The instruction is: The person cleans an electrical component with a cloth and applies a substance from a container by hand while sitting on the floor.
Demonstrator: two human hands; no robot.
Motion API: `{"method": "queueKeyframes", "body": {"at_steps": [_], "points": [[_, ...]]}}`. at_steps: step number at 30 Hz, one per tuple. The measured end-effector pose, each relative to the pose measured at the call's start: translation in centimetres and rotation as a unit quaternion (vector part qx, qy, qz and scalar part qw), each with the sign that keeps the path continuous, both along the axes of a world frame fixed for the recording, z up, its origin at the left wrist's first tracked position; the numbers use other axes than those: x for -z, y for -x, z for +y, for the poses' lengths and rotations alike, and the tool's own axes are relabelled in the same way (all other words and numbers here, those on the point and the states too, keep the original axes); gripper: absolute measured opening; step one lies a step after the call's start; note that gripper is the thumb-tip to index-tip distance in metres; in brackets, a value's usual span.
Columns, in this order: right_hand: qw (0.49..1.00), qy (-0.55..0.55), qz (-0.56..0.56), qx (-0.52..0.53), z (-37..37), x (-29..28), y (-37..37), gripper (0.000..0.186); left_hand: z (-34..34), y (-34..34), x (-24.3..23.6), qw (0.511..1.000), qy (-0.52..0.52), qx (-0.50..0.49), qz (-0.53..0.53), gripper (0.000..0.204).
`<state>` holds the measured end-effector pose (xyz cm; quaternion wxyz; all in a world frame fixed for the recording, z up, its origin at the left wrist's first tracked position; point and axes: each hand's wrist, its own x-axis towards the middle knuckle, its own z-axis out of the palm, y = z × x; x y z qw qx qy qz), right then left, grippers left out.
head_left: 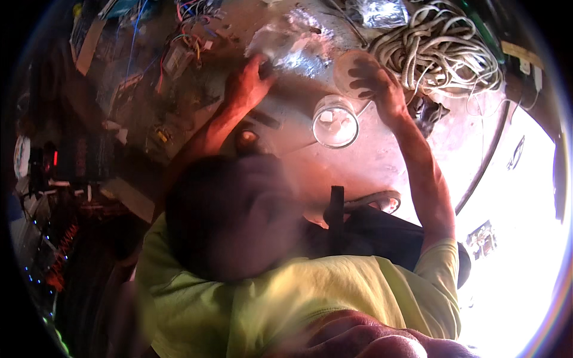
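Observation:
In the upper middle, my left hand (pixel 249 79) is at the near-left edge of a crumpled clear plastic sheet or bag (pixel 301 45). Its fingers are curled, and what they hold, if anything, is hard to make out. My right hand (pixel 385 89) grips a round, flat, tan disc like a lid (pixel 345 67), with several fingers spread across its face. Between my hands, slightly nearer to me, stands a clear round jar (pixel 335 128) with no cover on it and whitish pieces inside. A dark blurred shape covers part of my left arm.
A heap of pale rope (pixel 444 53) lies beyond my right hand. Tangled coloured wires (pixel 188 42) are at the far left. A small dark crumpled item (pixel 428 113) sits right of my right wrist. A dark cable (pixel 486 161) runs along the floor beside strong glare.

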<state>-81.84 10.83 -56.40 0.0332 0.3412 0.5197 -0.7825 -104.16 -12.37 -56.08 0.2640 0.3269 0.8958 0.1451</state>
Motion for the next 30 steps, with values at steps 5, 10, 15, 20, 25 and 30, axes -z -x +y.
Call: {"method": "queueKeyframes", "body": {"at_steps": [5, 10, 15, 20, 25, 30], "points": [[0.996, -0.049, -0.046, 0.066, -1.8, 1.6, 1.0, 0.054, 1.3, 0.1, 2.9, 0.997, -0.070, 0.002, -0.023, 0.043], [0.995, -0.036, -0.069, 0.064, -2.5, 0.5, 3.0, 0.056, 3.8, 0.4, 3.9, 0.980, -0.193, 0.045, -0.024, 0.033], [0.996, -0.051, -0.061, 0.038, -2.2, -0.3, 3.8, 0.052, 5.7, 2.2, 1.2, 0.969, -0.215, 0.117, 0.031, 0.028], [0.995, -0.050, -0.064, 0.051, -2.1, 0.6, 3.8, 0.044, 9.2, 2.0, 2.8, 0.947, -0.246, 0.193, 0.079, 0.017], [0.993, -0.080, -0.065, 0.062, -1.8, 1.2, 3.8, 0.041, 12.0, 2.5, 7.6, 0.945, -0.229, 0.206, 0.108, 0.016], [0.985, -0.150, -0.071, 0.039, -1.7, 1.1, 4.1, 0.047, 10.8, 3.0, 6.4, 0.949, -0.283, 0.136, -0.019, 0.019]]}}
